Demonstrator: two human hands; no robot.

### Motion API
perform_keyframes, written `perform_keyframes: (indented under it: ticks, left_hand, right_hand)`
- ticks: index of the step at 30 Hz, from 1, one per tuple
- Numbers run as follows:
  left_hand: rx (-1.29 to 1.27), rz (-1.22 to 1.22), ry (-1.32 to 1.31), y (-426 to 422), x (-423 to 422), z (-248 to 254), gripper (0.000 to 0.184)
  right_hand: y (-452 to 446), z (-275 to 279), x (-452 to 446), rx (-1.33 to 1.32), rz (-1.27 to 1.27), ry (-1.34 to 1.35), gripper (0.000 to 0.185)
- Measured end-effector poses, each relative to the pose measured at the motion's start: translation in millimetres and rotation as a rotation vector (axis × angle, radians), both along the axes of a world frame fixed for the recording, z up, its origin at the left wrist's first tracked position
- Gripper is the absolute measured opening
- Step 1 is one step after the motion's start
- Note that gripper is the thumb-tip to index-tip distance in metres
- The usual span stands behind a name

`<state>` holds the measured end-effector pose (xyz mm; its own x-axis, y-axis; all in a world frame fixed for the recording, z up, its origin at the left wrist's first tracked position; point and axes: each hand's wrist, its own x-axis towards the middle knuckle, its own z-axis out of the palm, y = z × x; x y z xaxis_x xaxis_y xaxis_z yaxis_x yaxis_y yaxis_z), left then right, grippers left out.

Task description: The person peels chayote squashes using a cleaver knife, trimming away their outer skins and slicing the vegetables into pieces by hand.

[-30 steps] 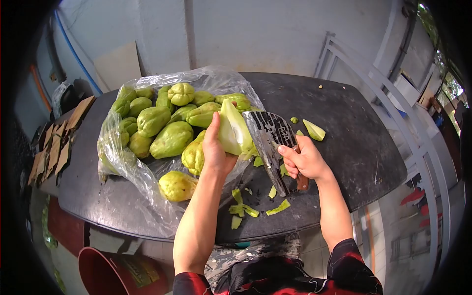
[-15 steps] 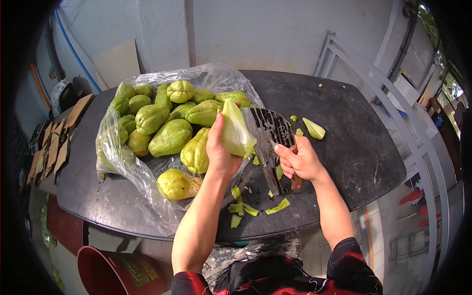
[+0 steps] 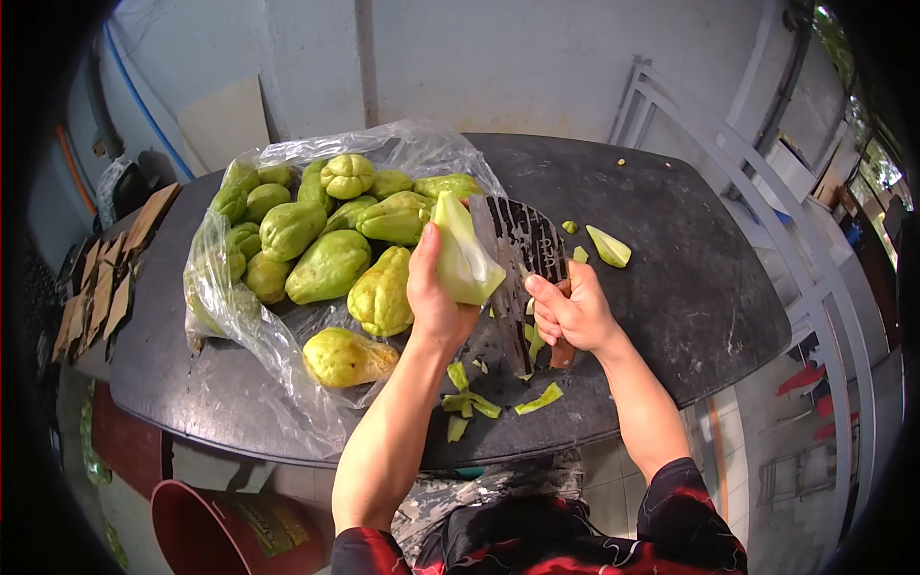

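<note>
A partly peeled chayote [image 3: 463, 251], with a pale cut face towards the right, is in my left hand [image 3: 436, 292]; the fingers are closed round its far side. My right hand [image 3: 578, 309] is shut on the brown handle of a broad cleaver [image 3: 522, 244] with a dark, patchy blade. The blade stands on edge right beside the chayote; whether they touch I cannot tell. Below the hands lie green peel strips [image 3: 470, 401]. A cut chayote wedge [image 3: 609, 246] rests beyond my right hand. Whole chayotes [image 3: 329, 266] fill an opened clear plastic bag [image 3: 259, 331] on the left.
The dark table [image 3: 685, 316] has a curved edge close to my body. A red bucket [image 3: 187, 527] stands on the floor at the lower left. Grey metal railing [image 3: 815, 297] runs along the right. Broken brown boards [image 3: 120, 264] lie at the far left.
My right hand and the cleaver have shifted slightly left and up. A small flap of peel at the chayote's lower edge no longer shows. The left hand still holds the chayote.
</note>
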<state>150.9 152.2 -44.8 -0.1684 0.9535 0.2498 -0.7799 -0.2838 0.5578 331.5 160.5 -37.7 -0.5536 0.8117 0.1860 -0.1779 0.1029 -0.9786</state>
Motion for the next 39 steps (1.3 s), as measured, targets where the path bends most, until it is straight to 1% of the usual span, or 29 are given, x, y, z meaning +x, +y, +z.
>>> perform_keyframes:
  ticks: [1,3,5,7,8,11,13,14,16,17,19,20,21,23,24,25,27,28,29,31,32,33,34,35,37,38,39]
  left_hand:
    - [-0.001,0.0,0.0,1.3,-1.5,-2.5,0.053]
    - [-0.012,-0.093,0.025,4.3,-7.0,-9.0,0.055]
    - [-0.015,-0.096,0.051,4.4,-7.4,-10.9,0.055]
    - [-0.017,-0.101,0.079,4.7,-3.8,-10.9,0.055]
    - [-0.005,-0.096,0.049,5.0,2.4,-10.9,0.055]
    - [0.008,-0.095,0.019,2.9,4.3,-7.3,0.053]
    - [-0.038,-0.073,0.002,0.3,5.9,1.9,0.041]
    - [-0.037,-0.074,0.001,1.5,7.2,0.1,0.041]
    - [-0.029,0.036,0.022,4.9,9.5,-2.1,0.04]
    - [-0.027,0.039,0.022,5.6,10.9,-3.2,0.04]
    - [-0.017,0.298,0.245,5.4,13.9,-2.5,0.04]
    - [-0.022,0.364,0.4,5.8,13.0,-5.6,0.041]
    - [-0.021,0.365,0.401,7.3,13.5,-5.6,0.041]
    - [0.037,0.631,0.653,9.7,19.1,-5.5,0.044]
    - [0.034,0.681,0.72,4.7,22.6,1.7,0.045]
    - [0.036,0.678,0.718,7.7,25.9,0.8,0.045]
    - [0.077,0.888,0.792,13.7,29.2,-2.3,0.041]
    - [0.031,0.842,0.836,11.6,28.5,-1.2,0.044]
    - [0.032,0.843,0.834,14.6,26.2,-4.9,0.044]
    - [0.026,0.719,0.678,22.1,18.3,-6.7,0.044]
    - [0.006,0.696,0.562,24.9,14.8,-7.7,0.043]
    - [0.028,0.601,0.392,29.3,7.2,-7.3,0.043]
    - [0.062,0.555,0.284,29.7,2.5,-8.8,0.044]
    - [0.099,0.505,0.177,29.9,-1.0,-10.3,0.045]
    - [0.212,0.377,-0.021,23.5,-3.8,-1.9,0.047]
    - [0.24,0.403,-0.017,22.0,-5.2,-1.0,0.049]
    - [0.238,0.398,-0.014,20.5,-6.9,-0.9,0.049]
  right_hand:
    - [-0.6,1.3,0.7,-0.001,0.0,0.0,0.02]
    - [-2.3,8.9,1.6,-0.025,-0.001,-0.032,0.021]
    - [-1.2,9.6,4.3,-0.035,0.023,-0.048,0.021]
    - [-1.4,3.1,-0.2,-0.022,0.0,0.017,0.022]
    - [0.2,-2.8,-3.8,-0.012,0.0,0.041,0.021]
    - [-0.9,6.0,-3.1,-0.042,0.011,0.013,0.021]
    - [-0.6,3.3,-3.4,-0.049,0.006,0.009,0.021]
    - [-1.7,3.0,-4.1,-0.05,-0.006,0.0,0.02]
    - [-2.4,2.7,-7.0,-0.045,-0.012,-0.006,0.02]
    - [-3.0,1.6,-7.9,-0.015,-0.034,-0.016,0.019]
    - [-6.1,-0.1,-9.4,0.014,-0.057,-0.024,0.019]
    - [-8.5,0.5,-11.5,0.054,-0.112,-0.055,0.018]
    - [-10.0,1.6,-13.9,0.095,-0.167,-0.086,0.018]
    - [-12.3,2.9,-16.5,0.128,-0.194,-0.106,0.015]
    - [-12.6,3.4,-16.5,0.16,-0.224,-0.129,0.013]
    - [-12.5,2.9,-16.5,0.162,-0.228,-0.132,0.013]
    - [-11.9,1.0,-18.1,0.244,-0.256,-0.187,0.015]
    - [-12.3,0.6,-18.8,0.242,-0.254,-0.187,0.015]
    - [-11.9,1.1,-18.6,0.234,-0.263,-0.186,0.014]
    - [-11.6,3.3,-17.3,0.232,-0.27,-0.188,0.014]
    - [-13.3,3.4,-17.4,0.387,-0.377,-0.278,0.013]
    - [-15.4,4.2,-18.8,0.545,-0.482,-0.362,0.012]
    - [-21.9,7.6,-23.4,0.754,-0.56,-0.398,0.013]
    - [-25.5,2.4,-26.5,0.837,-0.542,-0.425,0.011]
    - [-32.3,-4.9,-33.7,1.184,-0.542,-0.513,0.012]
    - [-41.6,-5.9,-33.9,1.222,-0.52,-0.603,0.017]
    - [-50.3,1.8,-36.3,1.271,-0.489,-0.651,0.018]
